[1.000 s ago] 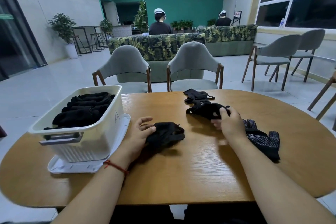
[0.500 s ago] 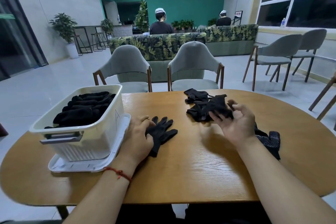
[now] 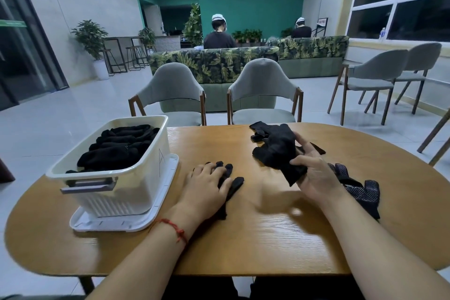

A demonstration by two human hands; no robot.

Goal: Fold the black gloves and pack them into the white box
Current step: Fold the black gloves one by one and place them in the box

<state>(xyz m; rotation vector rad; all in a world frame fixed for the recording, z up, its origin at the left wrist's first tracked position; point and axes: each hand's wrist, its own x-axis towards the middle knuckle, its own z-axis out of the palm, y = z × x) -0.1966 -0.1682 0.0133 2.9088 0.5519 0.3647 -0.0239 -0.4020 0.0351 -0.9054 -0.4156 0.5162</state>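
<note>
- The right hand (image 3: 314, 173), empty and open half a second ago, has closed on a black glove (image 3: 277, 151) lifted from the pile at centre right.
- The left hand (image 3: 207, 185) still presses flat, fingers spread, on another glove (image 3: 232, 184) at frame centre.
- Pairing comes next, probably; the white box (image 3: 136, 178) at left already holds folded gloves (image 3: 117, 146).

Single head-worn wide-angle view, no second view to overlap. Looks forward and down across oval wooden table (image 3: 267, 238) from its near edge. Forearms enter close at bottom; grey chairs (image 3: 264, 85), leaf-print sofa (image 3: 214, 63), green wall far beyond.
</note>
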